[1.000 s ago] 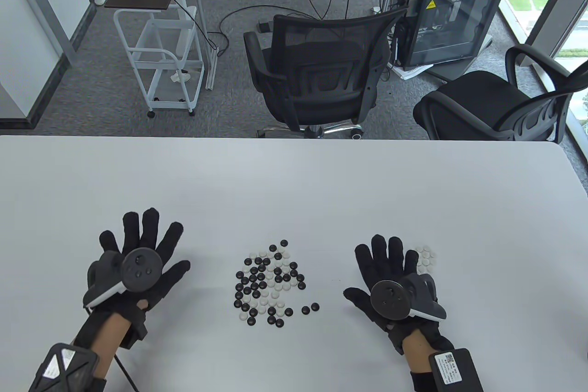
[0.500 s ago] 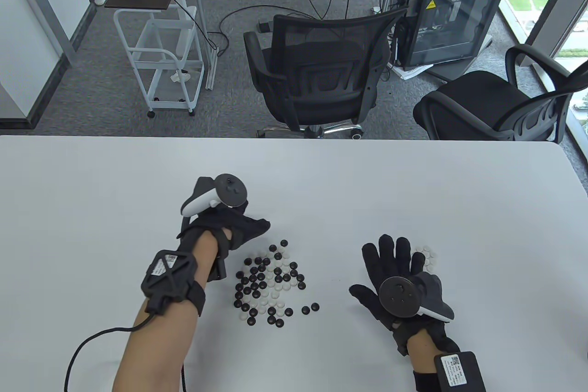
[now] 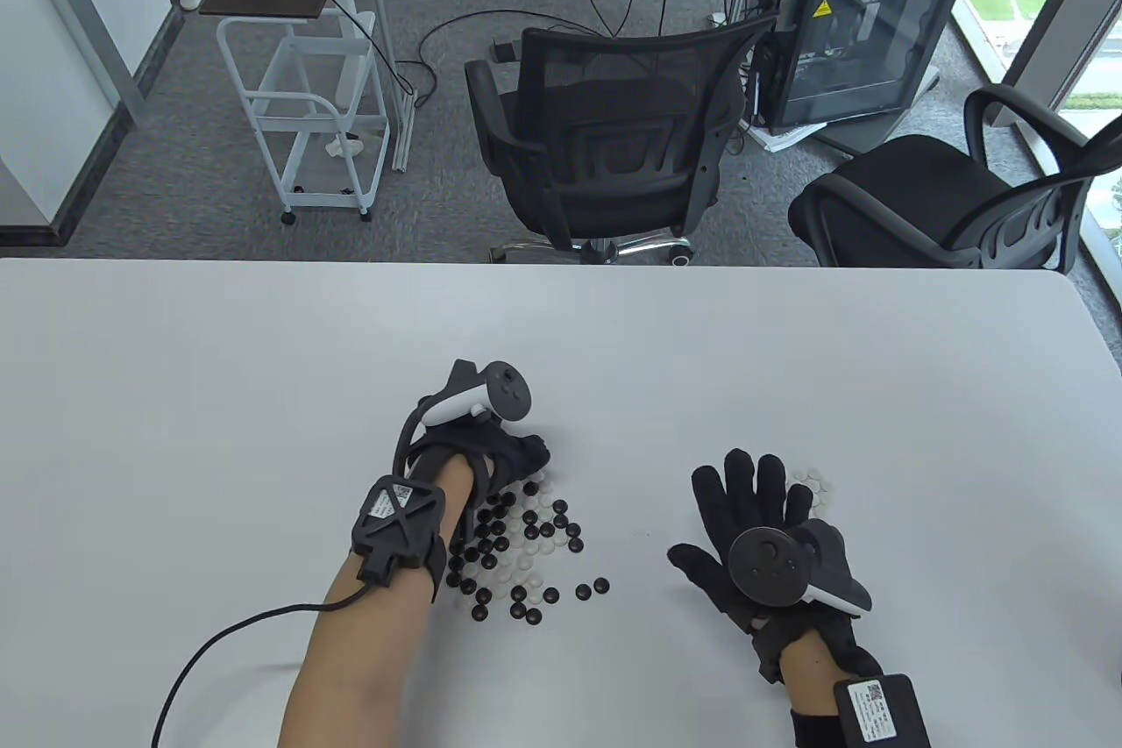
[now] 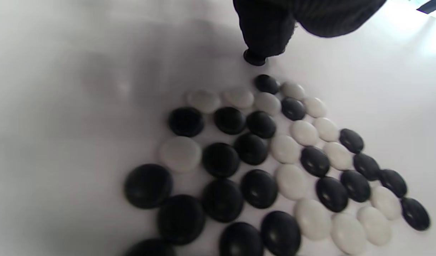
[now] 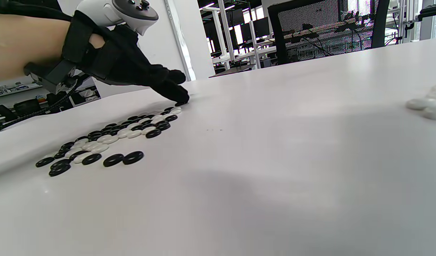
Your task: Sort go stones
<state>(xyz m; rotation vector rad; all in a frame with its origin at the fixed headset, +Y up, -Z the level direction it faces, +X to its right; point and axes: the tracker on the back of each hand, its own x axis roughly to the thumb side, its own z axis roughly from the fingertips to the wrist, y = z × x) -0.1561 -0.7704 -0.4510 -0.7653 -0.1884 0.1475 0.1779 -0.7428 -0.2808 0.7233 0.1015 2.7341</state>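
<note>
Where left hand (image 3: 508, 454) reaches: black stone (image 4: 254, 59).

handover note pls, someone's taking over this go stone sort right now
Left hand: reaching over the far edge of the mixed pile, a fingertip pressing down on one black stone; not lifted.
Right hand: flat on the table, fingers spread, holding nothing.
Done: a small group of white stones sits by the right hand's fingers.
Left: nearly all of the pile, black and white, is unsorted; no separate black group visible.
</note>
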